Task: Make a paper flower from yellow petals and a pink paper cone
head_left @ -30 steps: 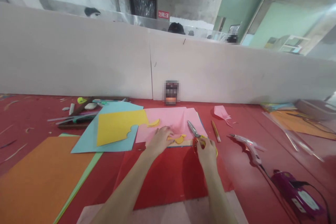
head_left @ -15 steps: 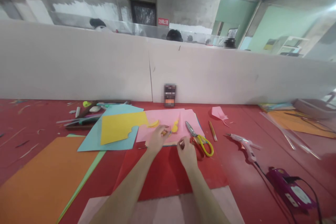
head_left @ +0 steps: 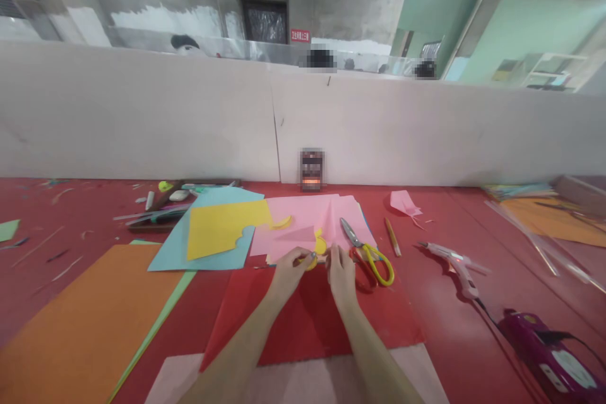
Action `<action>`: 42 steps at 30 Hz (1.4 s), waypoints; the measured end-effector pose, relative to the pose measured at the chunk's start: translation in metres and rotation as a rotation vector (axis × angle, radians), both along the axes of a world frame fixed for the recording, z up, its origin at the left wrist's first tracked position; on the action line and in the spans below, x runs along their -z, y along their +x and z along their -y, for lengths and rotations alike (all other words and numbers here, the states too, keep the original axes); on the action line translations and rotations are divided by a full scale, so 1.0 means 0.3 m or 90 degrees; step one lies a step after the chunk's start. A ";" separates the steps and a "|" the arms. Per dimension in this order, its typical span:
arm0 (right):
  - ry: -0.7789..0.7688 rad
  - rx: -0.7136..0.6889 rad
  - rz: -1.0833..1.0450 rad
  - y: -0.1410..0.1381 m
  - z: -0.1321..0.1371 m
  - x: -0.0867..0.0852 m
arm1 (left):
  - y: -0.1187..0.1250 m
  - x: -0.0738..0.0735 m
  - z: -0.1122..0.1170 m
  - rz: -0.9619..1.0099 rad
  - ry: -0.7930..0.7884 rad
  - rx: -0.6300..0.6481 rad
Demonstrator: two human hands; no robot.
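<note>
My left hand (head_left: 290, 273) is closed, its fingertips pinching a curvy yellow paper cutout (head_left: 320, 245) at the near edge of the pink paper (head_left: 303, 208). Close beside it, my right hand (head_left: 341, 270) has its fingers pressed together; whatever they may hold is hidden. Just right of that hand lie scissors (head_left: 384, 267) with yellow and red handles, their blades pointing away from me. A small curved yellow paper strip (head_left: 282, 222) rests on the pink paper. Left of it, a yellow sheet (head_left: 215, 230) with a scalloped corner lies over a light blue sheet (head_left: 163, 257).
A glue gun (head_left: 454, 259) and a purple power strip (head_left: 552, 353) with cords occupy the right side. Nearby are a pen (head_left: 392, 237) and a pink scrap (head_left: 403, 202). Orange paper (head_left: 80, 309) covers the left front. A white partition (head_left: 142, 120) stands behind the red table.
Both hands have come nearer each other and toward me, the left bringing the yellow cutout to the pink paper's near edge. The view has shifted slightly.
</note>
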State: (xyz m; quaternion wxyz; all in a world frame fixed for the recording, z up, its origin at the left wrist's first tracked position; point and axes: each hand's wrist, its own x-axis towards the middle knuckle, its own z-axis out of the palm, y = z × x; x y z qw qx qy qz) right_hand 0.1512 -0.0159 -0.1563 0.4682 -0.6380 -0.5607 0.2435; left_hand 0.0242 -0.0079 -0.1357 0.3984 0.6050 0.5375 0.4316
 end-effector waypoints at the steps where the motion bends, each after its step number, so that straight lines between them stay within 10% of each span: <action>1: -0.004 -0.006 -0.054 -0.002 0.003 -0.001 | 0.001 0.000 -0.004 0.002 -0.006 -0.001; 9: -0.042 -0.131 -0.236 0.024 -0.004 -0.007 | -0.002 0.001 0.006 0.008 -0.050 0.011; 42: -0.081 0.037 -0.474 0.024 0.008 -0.018 | -0.024 0.006 -0.003 0.227 -0.193 0.073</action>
